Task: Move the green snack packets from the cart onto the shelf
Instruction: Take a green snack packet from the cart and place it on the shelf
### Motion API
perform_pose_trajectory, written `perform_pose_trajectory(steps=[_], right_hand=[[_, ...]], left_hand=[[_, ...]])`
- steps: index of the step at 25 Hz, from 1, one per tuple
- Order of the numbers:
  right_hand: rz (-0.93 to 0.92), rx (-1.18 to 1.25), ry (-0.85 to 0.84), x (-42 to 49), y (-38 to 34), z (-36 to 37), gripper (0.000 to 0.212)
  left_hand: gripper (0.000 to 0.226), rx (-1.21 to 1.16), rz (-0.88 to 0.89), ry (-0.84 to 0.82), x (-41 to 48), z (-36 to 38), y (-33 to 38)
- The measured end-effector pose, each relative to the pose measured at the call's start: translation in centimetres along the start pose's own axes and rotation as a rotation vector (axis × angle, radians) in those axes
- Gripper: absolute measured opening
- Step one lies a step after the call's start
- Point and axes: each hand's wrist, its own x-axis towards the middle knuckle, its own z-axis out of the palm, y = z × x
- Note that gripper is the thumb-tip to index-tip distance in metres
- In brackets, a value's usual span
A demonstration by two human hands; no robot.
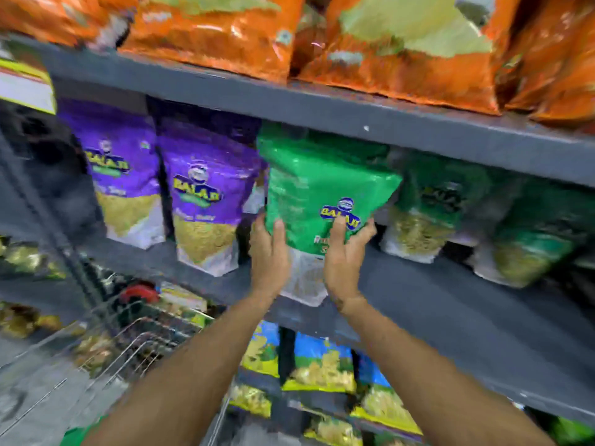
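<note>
Two forearms raised: left hand [269, 254] and right hand [346, 257], fingers clasping green snack packet [322, 191] sides, upright at shelf [450, 304] front edge.

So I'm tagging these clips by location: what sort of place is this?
Most likely a grocery shop aisle. Dark grey metal shelves hold rows of branded snack bags, purple packets beside green ones, and a wire shopping cart stands at lower left while both hands place a green snack packet.
</note>
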Motion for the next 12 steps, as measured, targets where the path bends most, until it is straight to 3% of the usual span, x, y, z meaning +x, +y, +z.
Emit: perform_pose_trajectory(steps=[3,4,6,8,9,10,12], right_hand=[[0.048,-0.212,-0.143,0.4,3.6,-0.5,0.069],[0.095,-0.289,-0.097,-0.1,4.7,-0.4,0.071],[0.323,-0.320,0.151,-1.3,5.0,0.6,0.072],[0.630,-0.209,0.355,-1.8,3.5,2.3,0.068],[0.716,-0.125,0.364,-1.3,3.0,2.8,0.065],[0.744,-0.014,0.359,-0.4,3.0,2.8,0.063],[0.709,0.157,0.320,2.0,3.7,2.0,0.061]], left_hand=[[0.050,-0.173,-0.161,-0.024,2.0,2.7,-3.5],[0.049,-0.277,-0.232,-0.012,2.3,2.9,-4.3],[0.053,-0.395,-0.361,0.016,3.4,2.8,-4.5],[0.063,-0.368,-0.446,-0.045,4.7,2.8,-4.4],[0.070,-0.324,-0.483,-0.125,5.2,2.8,-4.5],[0.076,-0.259,-0.505,-0.185,5.3,2.6,-4.7],[0.080,-0.158,-0.429,-0.143,4.5,1.6,-6.2]])
